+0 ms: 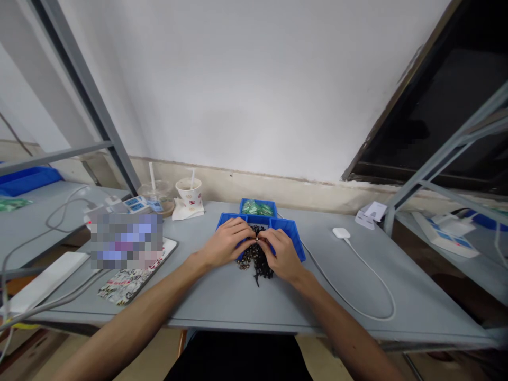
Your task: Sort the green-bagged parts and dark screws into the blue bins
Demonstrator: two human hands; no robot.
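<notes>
My left hand and my right hand meet over the front of a blue compartment tray. Their fingertips pinch a small shiny metal piece between them; its exact kind is too small to tell. Right below lies a heap of small black parts, partly covered by my right hand. Small brassy metal parts are scattered to its left, by my left fingertips. Behind my hands, a blue box holds green-and-clear items.
Left on the grey desk are a patterned tablet-like case, a paper cup, a clear plastic cup and a power strip. To the right, a white charger trails its cable beside my right forearm. Metal posts flank the desk.
</notes>
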